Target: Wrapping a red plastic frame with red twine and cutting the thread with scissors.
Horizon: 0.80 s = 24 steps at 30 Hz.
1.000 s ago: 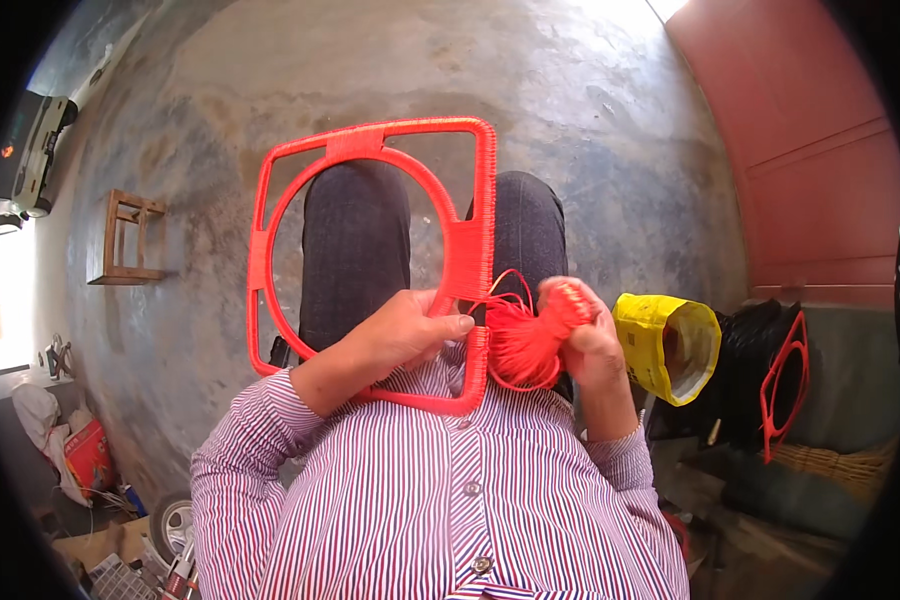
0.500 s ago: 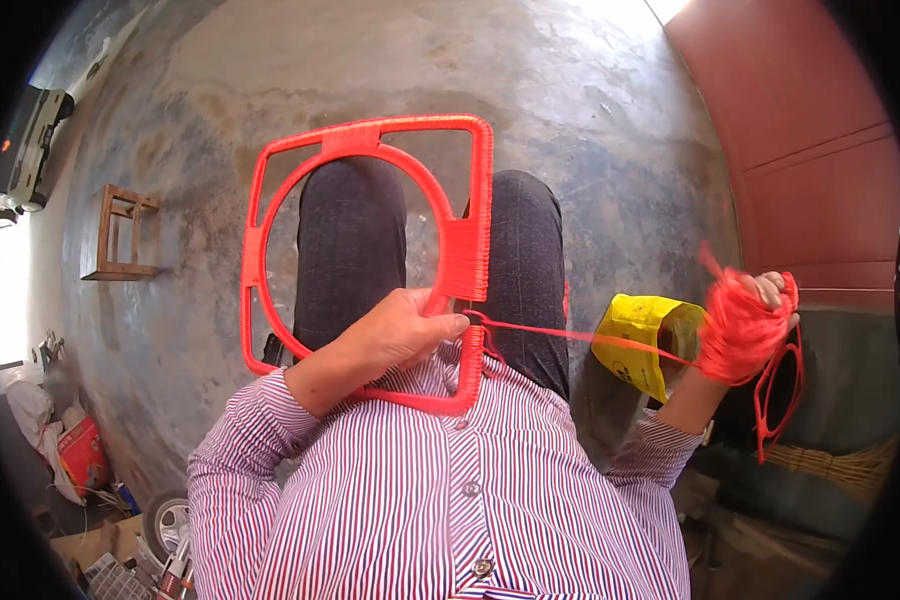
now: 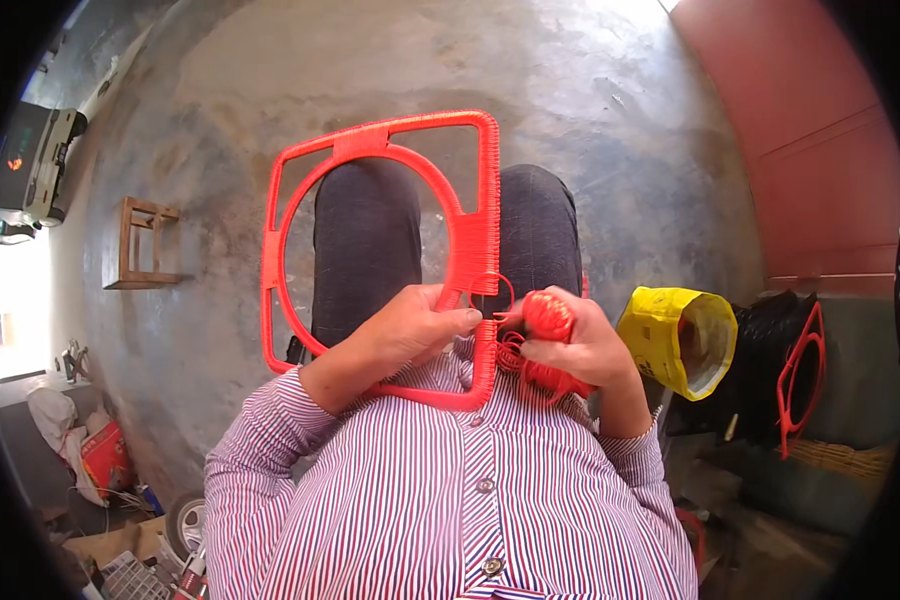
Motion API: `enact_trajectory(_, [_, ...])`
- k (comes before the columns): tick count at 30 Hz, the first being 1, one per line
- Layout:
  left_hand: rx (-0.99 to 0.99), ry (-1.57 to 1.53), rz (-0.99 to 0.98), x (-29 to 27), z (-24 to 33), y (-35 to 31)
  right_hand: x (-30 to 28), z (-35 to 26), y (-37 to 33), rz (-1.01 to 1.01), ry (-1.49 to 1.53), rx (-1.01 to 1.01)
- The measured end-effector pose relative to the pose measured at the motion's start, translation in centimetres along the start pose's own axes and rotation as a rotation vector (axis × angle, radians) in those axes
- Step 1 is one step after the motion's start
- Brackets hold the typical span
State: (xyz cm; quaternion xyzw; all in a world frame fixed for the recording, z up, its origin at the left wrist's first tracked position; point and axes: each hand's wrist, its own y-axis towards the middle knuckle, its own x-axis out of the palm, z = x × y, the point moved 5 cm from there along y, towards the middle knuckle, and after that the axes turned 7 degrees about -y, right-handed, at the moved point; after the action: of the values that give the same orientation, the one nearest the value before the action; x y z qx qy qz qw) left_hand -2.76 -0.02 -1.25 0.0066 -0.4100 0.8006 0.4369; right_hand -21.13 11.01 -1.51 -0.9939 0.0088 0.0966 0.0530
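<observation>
A square frame (image 3: 492,180) with a ring inside, wrapped in red cord, rests upon my thighs and against my striped shirt. My left hand (image 3: 420,325) grips it near the lower right, with thumb and fingers closed round the ring and the strip beside it. Just right of the frame, my right hand (image 3: 580,345) is wrapped round a bundle of red cord (image 3: 548,316). A loose loop of that cord arcs between the frame's right bar and the bundle, and slack coils hang under the fingers. Short of the lower right corner, the wrapping shows a dark gap.
Right of my knee stands an open yellow bag (image 3: 660,335). Beside it a second red frame (image 3: 798,380) leans against something black. A small wooden stool (image 3: 135,245) stands on the concrete floor at the left. A wheel (image 3: 185,522) and clutter lie lower left.
My right hand has come in from the far right with the cord bundle, close to the frame. The cord, stretched taut before, now hangs slack in a loop. My left hand keeps its hold.
</observation>
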Motion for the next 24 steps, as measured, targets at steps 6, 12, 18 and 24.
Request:
enact_trajectory(6, [0.002,-0.033,-0.038,-0.8,-1.4,1.0,-4.5,-2.9,-3.4,0.149,0.565,0.127])
enact_trajectory(12, [-0.054,0.006,0.009,-0.5,-0.6,1.0,-2.9,-3.8,-5.2,0.05,0.733,0.118])
enact_trajectory(18, [-0.066,-0.117,-0.037,-1.3,-1.6,1.3,-4.5,-2.6,-6.8,0.346,0.644,0.036])
enact_trajectory(24, [0.036,-0.064,-0.021,-1.4,-1.0,0.0,-12.9,3.4,-6.1,0.806,0.389,0.278])
